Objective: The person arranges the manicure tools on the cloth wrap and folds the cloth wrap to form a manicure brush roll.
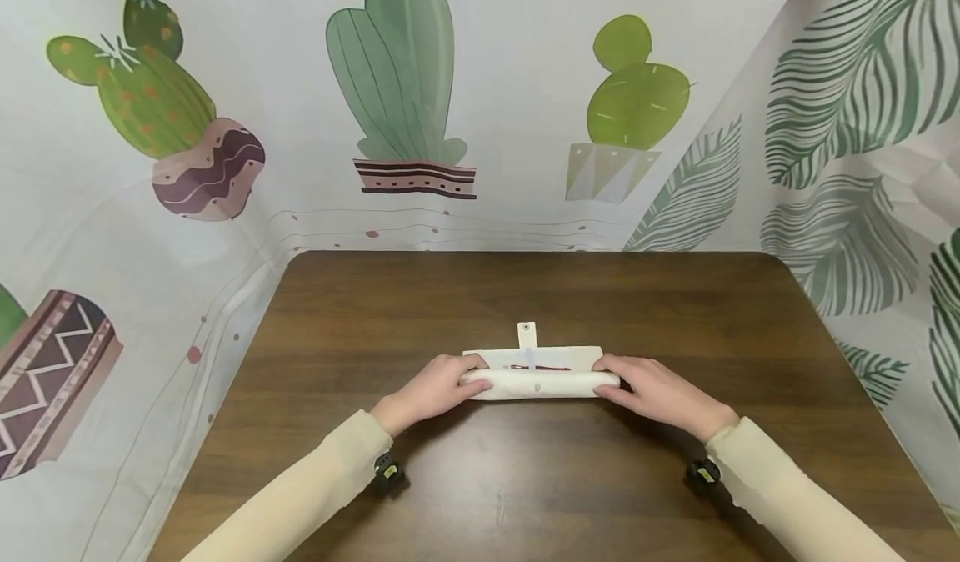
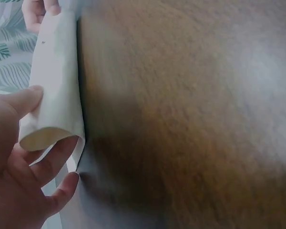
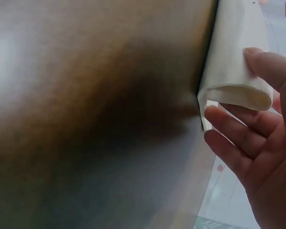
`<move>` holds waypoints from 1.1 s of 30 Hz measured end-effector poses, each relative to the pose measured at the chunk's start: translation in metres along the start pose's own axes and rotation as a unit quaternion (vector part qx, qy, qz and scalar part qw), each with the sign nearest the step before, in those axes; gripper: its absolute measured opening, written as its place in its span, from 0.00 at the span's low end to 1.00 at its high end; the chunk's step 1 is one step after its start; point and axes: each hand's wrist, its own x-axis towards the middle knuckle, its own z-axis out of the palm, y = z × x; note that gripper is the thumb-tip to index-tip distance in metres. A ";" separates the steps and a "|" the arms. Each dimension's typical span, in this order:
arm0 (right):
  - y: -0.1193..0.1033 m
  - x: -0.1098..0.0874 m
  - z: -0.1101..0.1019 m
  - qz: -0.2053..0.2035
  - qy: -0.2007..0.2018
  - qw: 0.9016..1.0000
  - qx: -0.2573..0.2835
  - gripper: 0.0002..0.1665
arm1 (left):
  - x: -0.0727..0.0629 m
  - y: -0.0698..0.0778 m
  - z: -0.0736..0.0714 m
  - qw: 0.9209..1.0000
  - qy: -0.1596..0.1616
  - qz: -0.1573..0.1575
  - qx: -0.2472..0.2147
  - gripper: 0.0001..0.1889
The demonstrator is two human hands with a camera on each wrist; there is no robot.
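Observation:
A white cloth case (image 1: pixel 546 384) lies on the table, its near part folded over into a rounded loop. My left hand (image 1: pixel 438 388) grips the left end, thumb on the near side and fingers beyond the fold. At the right end my right hand (image 1: pixel 660 391) holds it the same way. A narrow tab (image 1: pixel 527 333) with a metal snap sticks out from the far edge, and a snap stud (image 1: pixel 537 388) sits on the fold. Dark red print (image 1: pixel 551 368) shows on the flat part behind. The wrist views reveal the fold's open, hollow ends.
The brown wooden table (image 1: pixel 525 295) has rounded far corners. Behind it hangs a white cloth backdrop (image 1: pixel 517 87) with printed cacti, and leaf prints at the right. Each wrist wears a small black camera, one at the left (image 1: pixel 387 470) and one at the right (image 1: pixel 703 474).

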 end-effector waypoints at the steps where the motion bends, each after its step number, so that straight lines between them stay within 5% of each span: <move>1: 0.001 0.002 -0.001 0.005 0.003 1.000 0.005 0.08 | 0.000 0.000 -0.001 1.000 0.004 -0.001 0.004 0.10; 6: 0.008 0.013 -0.001 0.034 0.020 0.999 0.016 0.10 | 0.001 -0.003 -0.003 0.999 0.026 -0.007 0.045 0.13; 14: 0.016 0.030 0.001 0.051 0.019 0.998 0.041 0.12 | 0.011 -0.007 -0.004 0.998 0.050 -0.025 0.034 0.11; 23: 0.015 0.040 0.006 0.076 0.015 0.997 0.027 0.15 | 0.014 -0.009 0.001 0.991 0.042 -0.083 0.091 0.14; 33: 0.003 0.067 -0.002 0.083 0.015 0.996 -0.015 0.25 | 0.013 -0.011 0.006 0.992 0.021 -0.044 0.113 0.17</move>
